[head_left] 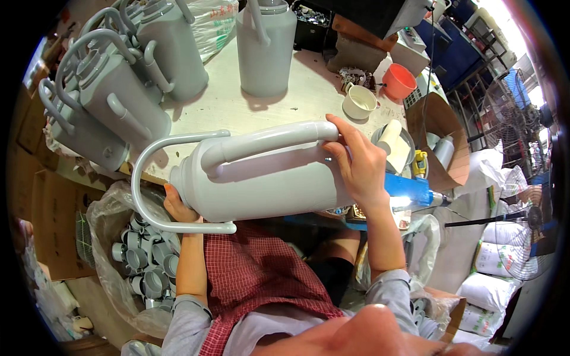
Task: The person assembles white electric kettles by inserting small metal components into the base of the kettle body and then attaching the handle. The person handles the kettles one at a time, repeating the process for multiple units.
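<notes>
A grey plastic thermos jug casing (pixel 279 184) lies sideways in the air, level across the front of the table. My left hand (pixel 178 207) holds it at the neck, thumb showing and the other fingers mostly hidden behind the casing. My right hand (pixel 362 166) is closed around its base end, with thumb and forefinger at the lower end of the long side handle (pixel 267 142). A curved grey carrying handle (pixel 138 178) loops around the neck end, past my left wrist.
Several similar jugs (pixel 124 95) crowd the table's left side; another jug (pixel 267 53) stands at the back. A cream cup (pixel 359 102), a red bowl (pixel 399 81) and a blue tool (pixel 409 190) lie to the right. A plastic bag of grey parts (pixel 148 261) sits below left.
</notes>
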Demonstrator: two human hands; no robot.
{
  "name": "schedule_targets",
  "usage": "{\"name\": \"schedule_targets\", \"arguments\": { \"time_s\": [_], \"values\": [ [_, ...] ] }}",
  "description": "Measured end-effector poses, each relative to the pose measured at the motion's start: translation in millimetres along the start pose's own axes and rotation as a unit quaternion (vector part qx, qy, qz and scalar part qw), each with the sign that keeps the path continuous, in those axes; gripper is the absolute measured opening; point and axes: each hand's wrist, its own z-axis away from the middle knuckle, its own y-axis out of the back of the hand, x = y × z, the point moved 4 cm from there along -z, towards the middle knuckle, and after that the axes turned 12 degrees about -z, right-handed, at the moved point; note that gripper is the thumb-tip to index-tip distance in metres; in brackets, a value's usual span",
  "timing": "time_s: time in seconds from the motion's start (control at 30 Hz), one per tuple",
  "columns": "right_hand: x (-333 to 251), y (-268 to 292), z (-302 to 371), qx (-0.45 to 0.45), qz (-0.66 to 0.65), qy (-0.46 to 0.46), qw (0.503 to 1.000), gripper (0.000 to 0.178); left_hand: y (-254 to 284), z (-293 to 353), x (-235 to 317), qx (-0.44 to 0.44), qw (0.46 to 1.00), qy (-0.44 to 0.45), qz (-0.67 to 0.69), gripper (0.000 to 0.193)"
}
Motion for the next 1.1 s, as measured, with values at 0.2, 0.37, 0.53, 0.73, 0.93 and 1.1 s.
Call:
{"name": "schedule_targets", "arguments": {
  "time_s": [0.2, 0.37, 0.53, 0.73, 0.93, 1.1],
  "values": [
    [-4, -5, -8, -0.007, 0.019, 0.009, 1.0, 0.037, 0, -2, -9, 0.0, 0.999, 0.008, 0.044, 0.067],
    [2, -9, -7, -0.014, 0.025, -0.007, 1.0, 0.036, -3, -3, -7, -0.003, 0.999, 0.013, 0.046, 0.06],
    [7, -9, -9, -0.059, -0.083, -0.066, 0.993, 0.034, 11, 2, -12, 0.045, 0.994, -0.004, -0.102, 0.051],
    [22, -15, 3, -0.071, -0.331, -0.201, 0.919, 0.033, 19, -2, 9, 0.046, 0.975, -0.092, -0.197, 0.054],
    [26, -13, 2, -0.1, -0.345, -0.193, 0.913, 0.034, 22, -6, -6, 0.017, 0.993, -0.031, -0.113, 0.051],
    [24, -15, 2, -0.12, -0.334, -0.181, 0.917, 0.034, 22, -10, -10, 0.012, 0.995, -0.02, -0.092, 0.051]
  ]
}}
